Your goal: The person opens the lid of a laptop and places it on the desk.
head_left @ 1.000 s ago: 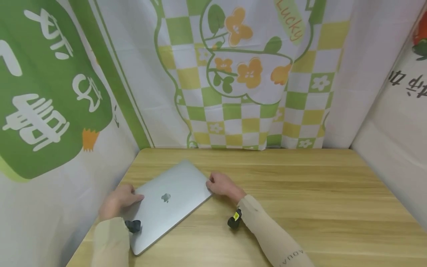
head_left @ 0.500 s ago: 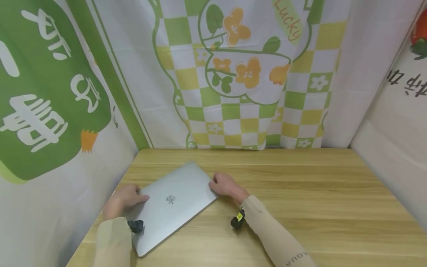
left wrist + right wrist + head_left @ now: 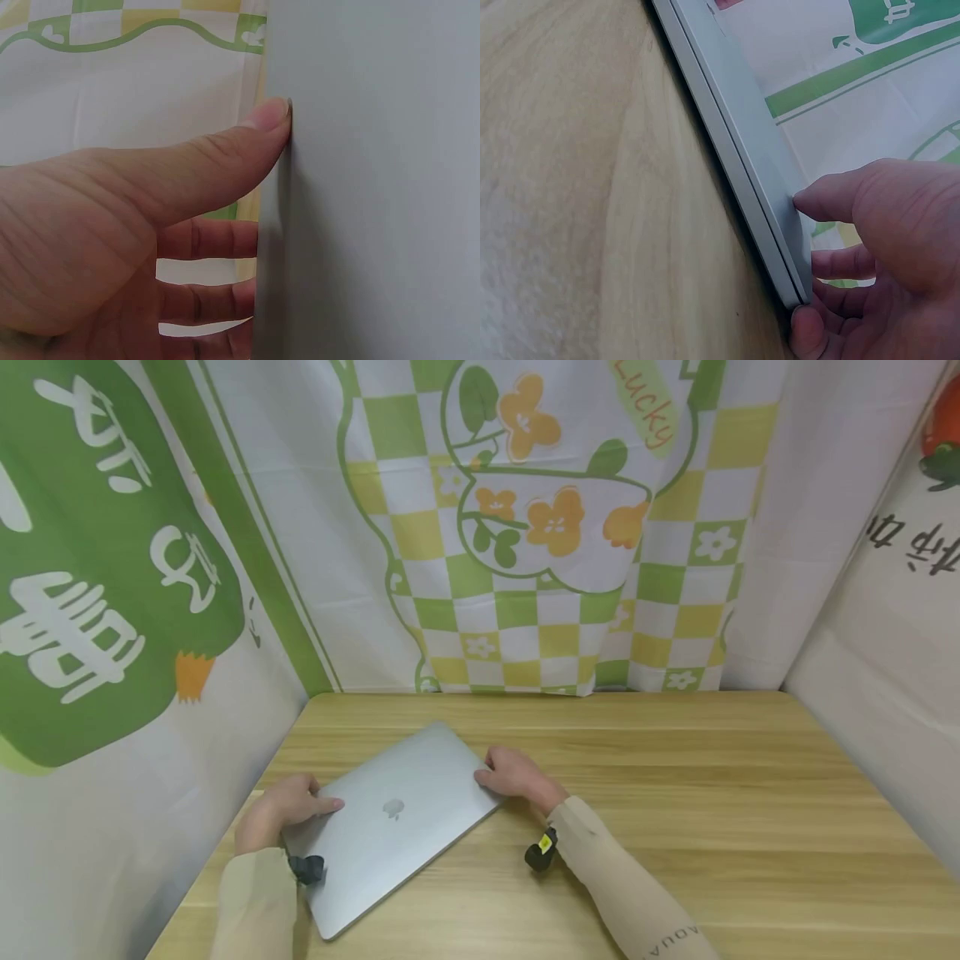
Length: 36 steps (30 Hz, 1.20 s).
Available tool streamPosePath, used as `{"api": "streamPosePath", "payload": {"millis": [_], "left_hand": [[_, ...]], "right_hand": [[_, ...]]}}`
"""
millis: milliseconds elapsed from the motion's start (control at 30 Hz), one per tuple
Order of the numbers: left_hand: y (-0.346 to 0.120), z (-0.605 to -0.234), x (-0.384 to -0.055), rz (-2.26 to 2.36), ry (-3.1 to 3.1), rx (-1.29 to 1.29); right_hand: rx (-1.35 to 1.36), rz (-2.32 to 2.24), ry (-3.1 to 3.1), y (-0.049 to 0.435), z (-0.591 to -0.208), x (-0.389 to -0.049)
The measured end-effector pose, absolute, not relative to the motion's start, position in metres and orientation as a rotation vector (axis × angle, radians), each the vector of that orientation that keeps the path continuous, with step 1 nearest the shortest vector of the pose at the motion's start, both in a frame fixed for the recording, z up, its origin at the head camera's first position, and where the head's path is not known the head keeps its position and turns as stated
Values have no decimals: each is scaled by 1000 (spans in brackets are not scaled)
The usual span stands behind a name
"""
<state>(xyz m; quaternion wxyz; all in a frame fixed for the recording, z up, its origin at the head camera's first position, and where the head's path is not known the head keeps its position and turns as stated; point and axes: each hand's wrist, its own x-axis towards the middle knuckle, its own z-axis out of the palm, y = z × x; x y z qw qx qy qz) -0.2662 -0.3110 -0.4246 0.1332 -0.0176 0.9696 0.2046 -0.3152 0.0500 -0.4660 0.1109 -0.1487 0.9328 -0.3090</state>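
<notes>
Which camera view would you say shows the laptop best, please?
The head view: it shows nearly the whole top of the closed laptop, logo included. The left wrist view shows only a plain stretch of it; the right wrist view, mainly one thin edge close up.

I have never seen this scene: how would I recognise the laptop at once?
Below the checkered curtain, find the wooden table. On its left part, held between the left hand and right hand, is a closed silver laptop. Its broad lid bears an apple logo, unlike the small black wrist devices.
</notes>
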Motion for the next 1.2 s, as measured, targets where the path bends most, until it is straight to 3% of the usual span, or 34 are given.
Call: {"api": "streamPosePath", "payload": {"millis": [1200], "left_hand": [[-301,-434,-271,728,2719,-60]], "right_hand": [[-398,-883,2764,72,-466,-313]]}}
